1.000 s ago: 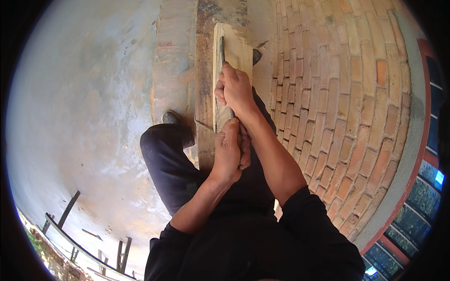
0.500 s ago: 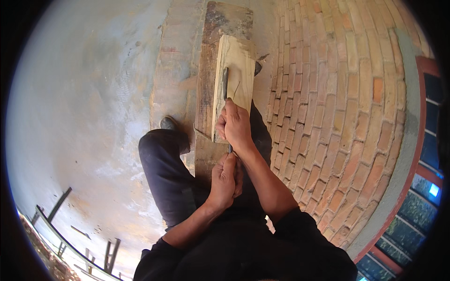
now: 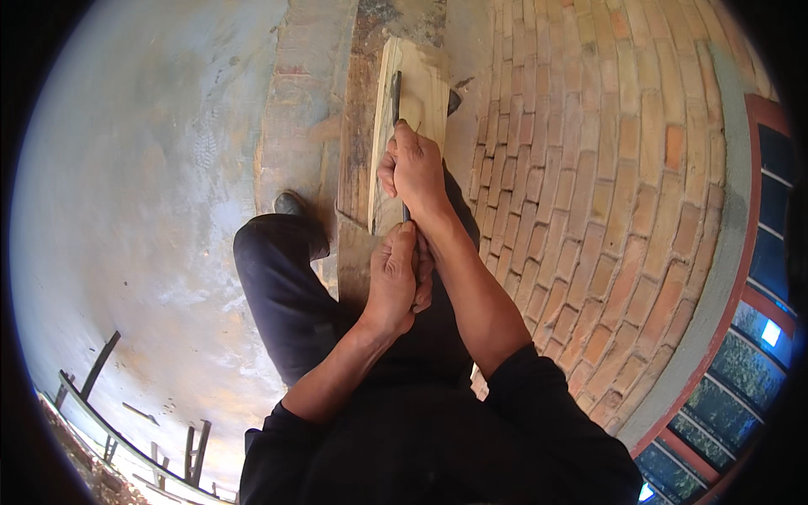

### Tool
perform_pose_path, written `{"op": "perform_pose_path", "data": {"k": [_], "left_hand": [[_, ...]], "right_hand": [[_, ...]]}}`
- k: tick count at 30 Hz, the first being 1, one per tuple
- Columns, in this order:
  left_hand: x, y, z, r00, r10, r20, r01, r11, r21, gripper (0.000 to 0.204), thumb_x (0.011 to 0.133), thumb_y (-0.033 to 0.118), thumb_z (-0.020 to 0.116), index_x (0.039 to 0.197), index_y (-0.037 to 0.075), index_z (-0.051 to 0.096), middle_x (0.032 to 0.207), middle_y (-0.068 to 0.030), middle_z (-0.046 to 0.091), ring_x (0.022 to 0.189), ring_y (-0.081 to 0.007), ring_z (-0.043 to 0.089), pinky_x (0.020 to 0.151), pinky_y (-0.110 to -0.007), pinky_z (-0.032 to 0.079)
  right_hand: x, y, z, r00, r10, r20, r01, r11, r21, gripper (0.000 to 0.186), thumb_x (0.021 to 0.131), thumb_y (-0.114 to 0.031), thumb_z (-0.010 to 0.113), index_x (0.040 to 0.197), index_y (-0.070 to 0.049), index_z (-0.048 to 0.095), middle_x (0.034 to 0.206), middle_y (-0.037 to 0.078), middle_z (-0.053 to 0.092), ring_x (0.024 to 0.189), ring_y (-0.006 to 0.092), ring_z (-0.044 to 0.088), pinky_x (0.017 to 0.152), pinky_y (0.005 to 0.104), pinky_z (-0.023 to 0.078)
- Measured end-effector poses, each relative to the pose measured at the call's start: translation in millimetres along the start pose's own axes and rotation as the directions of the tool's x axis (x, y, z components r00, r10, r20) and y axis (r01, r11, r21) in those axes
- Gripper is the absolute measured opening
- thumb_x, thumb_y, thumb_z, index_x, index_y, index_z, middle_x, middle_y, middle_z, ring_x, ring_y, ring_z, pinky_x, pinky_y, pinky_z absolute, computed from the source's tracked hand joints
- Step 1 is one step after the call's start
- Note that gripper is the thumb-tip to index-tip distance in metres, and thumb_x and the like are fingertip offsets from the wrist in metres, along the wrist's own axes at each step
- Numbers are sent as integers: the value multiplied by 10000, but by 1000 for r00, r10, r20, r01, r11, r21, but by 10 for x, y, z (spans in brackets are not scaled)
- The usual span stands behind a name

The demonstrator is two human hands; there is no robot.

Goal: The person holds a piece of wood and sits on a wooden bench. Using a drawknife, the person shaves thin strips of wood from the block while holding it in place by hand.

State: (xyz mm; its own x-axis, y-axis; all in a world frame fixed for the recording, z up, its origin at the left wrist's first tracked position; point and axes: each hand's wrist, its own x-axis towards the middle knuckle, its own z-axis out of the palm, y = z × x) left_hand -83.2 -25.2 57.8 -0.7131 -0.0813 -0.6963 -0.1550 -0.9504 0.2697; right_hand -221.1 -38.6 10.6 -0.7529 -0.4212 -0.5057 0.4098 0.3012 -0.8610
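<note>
A slim dark metal bar, like a file [image 3: 396, 97], lies lengthwise over a pale wooden board [image 3: 429, 97]. My right hand [image 3: 412, 164] is closed round its middle, above the board's near half. Closer to my body, my left hand [image 3: 394, 273] grips the rear end, fingers wrapped round it so that this end is hidden. The bar's far tip is near the board's left edge; whether it touches the wood I cannot tell. Under the board runs a longer, stained plank [image 3: 358, 143], between my legs.
A brick surface [image 3: 581, 185] spans the right side, with a red-framed window [image 3: 757, 337] beyond it. Smooth grey concrete floor [image 3: 151, 194] stretches to the left. At the lower left stands a dark metal frame [image 3: 126, 433]. My bent left knee [image 3: 269, 252] is beside the plank.
Both hands and the bar have moved forward along the board, away from my body. The whole view has also shifted slightly. Both grips are kept.
</note>
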Motion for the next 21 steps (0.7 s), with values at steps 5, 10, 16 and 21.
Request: {"op": "perform_pose_path", "data": {"k": [5,10,16,21], "left_hand": [[-255,-206,-87,995,-21,-93,31,994,109,308,1112,340,400,896,151,511,556,9,456,358,-102,384,337,-257,288],[-41,-17,-7,1000,-9,7,9,1000,30,353,1110,380,379,896,126,501,537,-6,463,350,-109,363,329,-271,269],[-240,-211,-42,996,8,-90,9,984,179,400,1114,386,362,847,129,512,524,4,463,327,-105,344,319,-266,263],[-136,-88,-21,999,-34,-39,38,994,103,388,1115,372,359,859,117,502,514,-16,444,341,-125,333,332,-276,271]], "right_hand": [[-274,181,-20,999,34,-6,-34,998,54,590,1083,-376,411,546,-137,352,427,45,386,318,148,343,350,339,269],[53,133,0,1000,-14,-26,16,997,75,608,1080,-398,422,540,-130,346,421,46,399,313,150,361,345,338,275],[-224,182,-33,999,-31,-9,32,999,39,565,1086,-358,406,584,-112,328,429,27,362,310,141,361,341,338,266],[-90,244,-29,998,-54,-42,54,999,2,553,1089,-351,415,601,-112,316,458,14,345,332,134,347,343,333,266]]}}
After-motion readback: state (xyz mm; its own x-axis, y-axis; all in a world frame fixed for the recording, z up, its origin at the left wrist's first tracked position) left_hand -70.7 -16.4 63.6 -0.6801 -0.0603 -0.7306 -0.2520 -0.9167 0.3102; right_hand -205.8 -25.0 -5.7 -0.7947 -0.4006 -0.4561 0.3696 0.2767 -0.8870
